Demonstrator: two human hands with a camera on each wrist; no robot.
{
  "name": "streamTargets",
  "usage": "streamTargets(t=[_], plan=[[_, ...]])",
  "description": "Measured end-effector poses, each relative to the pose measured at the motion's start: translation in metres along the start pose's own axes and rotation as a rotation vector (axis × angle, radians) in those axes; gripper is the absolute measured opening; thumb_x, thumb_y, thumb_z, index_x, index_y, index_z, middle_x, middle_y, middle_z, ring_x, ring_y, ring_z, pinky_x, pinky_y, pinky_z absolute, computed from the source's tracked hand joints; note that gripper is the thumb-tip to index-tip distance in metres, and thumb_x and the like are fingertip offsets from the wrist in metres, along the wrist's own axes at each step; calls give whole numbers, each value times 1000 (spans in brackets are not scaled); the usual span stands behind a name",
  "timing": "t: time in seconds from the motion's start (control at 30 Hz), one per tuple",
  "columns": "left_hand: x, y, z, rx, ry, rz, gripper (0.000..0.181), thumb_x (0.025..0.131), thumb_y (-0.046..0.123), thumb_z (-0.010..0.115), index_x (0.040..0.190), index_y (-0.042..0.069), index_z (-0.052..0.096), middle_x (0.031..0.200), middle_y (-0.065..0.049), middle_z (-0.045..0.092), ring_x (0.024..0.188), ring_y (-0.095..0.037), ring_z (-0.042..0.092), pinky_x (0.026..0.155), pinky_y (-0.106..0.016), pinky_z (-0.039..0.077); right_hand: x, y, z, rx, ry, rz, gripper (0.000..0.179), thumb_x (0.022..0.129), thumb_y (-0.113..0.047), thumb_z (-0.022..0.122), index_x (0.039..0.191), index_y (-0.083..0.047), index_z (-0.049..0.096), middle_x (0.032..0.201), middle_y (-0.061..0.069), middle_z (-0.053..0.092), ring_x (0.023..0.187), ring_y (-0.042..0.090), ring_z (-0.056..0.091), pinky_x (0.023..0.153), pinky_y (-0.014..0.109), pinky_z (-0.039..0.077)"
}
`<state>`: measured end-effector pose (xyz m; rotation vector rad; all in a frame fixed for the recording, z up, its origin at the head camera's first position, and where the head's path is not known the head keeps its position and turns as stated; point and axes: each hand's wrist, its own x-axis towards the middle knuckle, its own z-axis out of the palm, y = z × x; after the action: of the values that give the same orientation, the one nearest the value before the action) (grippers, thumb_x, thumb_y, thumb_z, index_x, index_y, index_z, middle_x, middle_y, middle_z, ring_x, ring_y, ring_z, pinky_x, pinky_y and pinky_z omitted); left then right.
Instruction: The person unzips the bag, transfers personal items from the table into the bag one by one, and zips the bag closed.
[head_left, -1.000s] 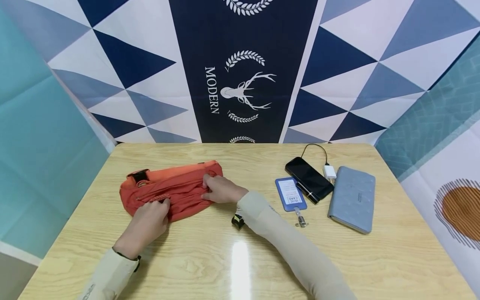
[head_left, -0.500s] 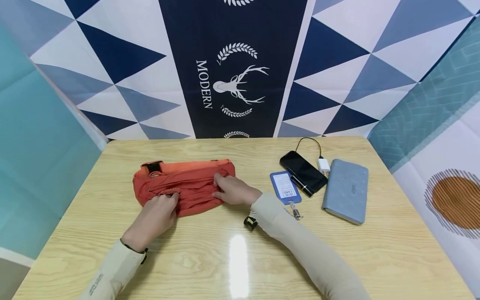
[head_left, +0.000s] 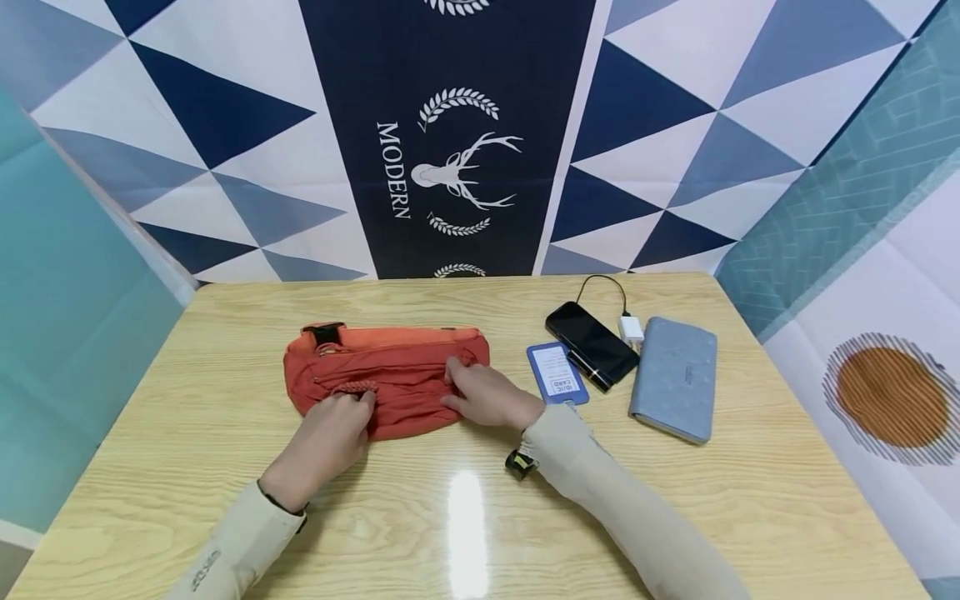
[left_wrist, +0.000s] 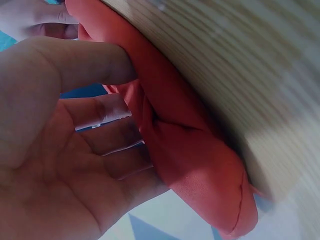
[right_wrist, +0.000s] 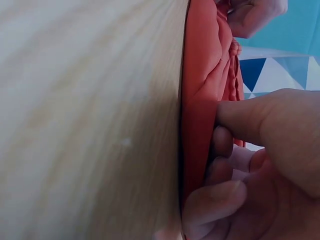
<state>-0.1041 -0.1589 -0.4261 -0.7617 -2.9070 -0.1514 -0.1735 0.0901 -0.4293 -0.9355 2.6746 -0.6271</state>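
Note:
A red waist bag (head_left: 408, 408) with an orange strap and black buckle (head_left: 325, 333) lies on the left half of the table. My left hand (head_left: 326, 437) holds its front near the braided zip pull (head_left: 356, 387). In the left wrist view, the thumb presses the near side of the red fabric (left_wrist: 195, 165), while the fingers reach along the other side. My right hand (head_left: 491, 395) grips the bag's right end. From the right wrist, its thumb and bent fingers (right_wrist: 222, 142) show against the cloth, which lies low over the wood.
Right of the bag lie a blue ID card holder (head_left: 557, 372), a black phone (head_left: 588, 333) and a dark tube (head_left: 588, 371). Beyond them are a white charger (head_left: 631, 329) with a black cable (head_left: 603, 277) and a grey-blue notebook (head_left: 675, 379). A patterned wall covering (head_left: 450, 167) backs the table.
Both hands have slid the waist bag to the right along the table, closer to the ID card holder. The head view has shifted slightly; the other objects stay put.

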Motion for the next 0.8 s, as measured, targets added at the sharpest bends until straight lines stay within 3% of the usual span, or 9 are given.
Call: streamTargets(t=[0.23, 0.5, 0.63, 0.8], plan=[[4, 8, 2, -9, 67, 68, 27, 80, -3, 69, 107, -6, 67, 72, -12, 63, 61, -28, 62, 53, -40, 52, -19, 4, -3, -8, 22, -9, 23, 100, -23, 63, 109, -6, 50, 75, 0, 54, 63, 13, 47, 63, 31, 42], [6, 37, 3, 16, 115, 149, 21, 84, 2, 67, 104, -3, 68, 73, -11, 65, 62, -28, 62, 55, -41, 52, -51, 22, -6, -1, 44, -15, 21, 100, -22, 62, 111, -8, 50, 74, -4, 52, 60, 10, 45, 62, 29, 42], [9, 60, 6, 47, 90, 177, 16, 86, 6, 67, 100, 1, 67, 69, -9, 63, 59, -26, 60, 54, -38, 51, -69, 35, -12, 9, 26, -3, 21, 99, -19, 64, 109, -8, 51, 72, -4, 51, 59, 10, 43, 60, 28, 39], [14, 77, 8, 69, 60, 187, 20, 84, 7, 67, 101, -1, 69, 68, -7, 63, 56, -23, 59, 52, -36, 51, -73, 42, -24, 4, -9, 6, 20, 97, -18, 66, 105, -8, 51, 73, -4, 51, 61, 10, 43, 60, 28, 39]])
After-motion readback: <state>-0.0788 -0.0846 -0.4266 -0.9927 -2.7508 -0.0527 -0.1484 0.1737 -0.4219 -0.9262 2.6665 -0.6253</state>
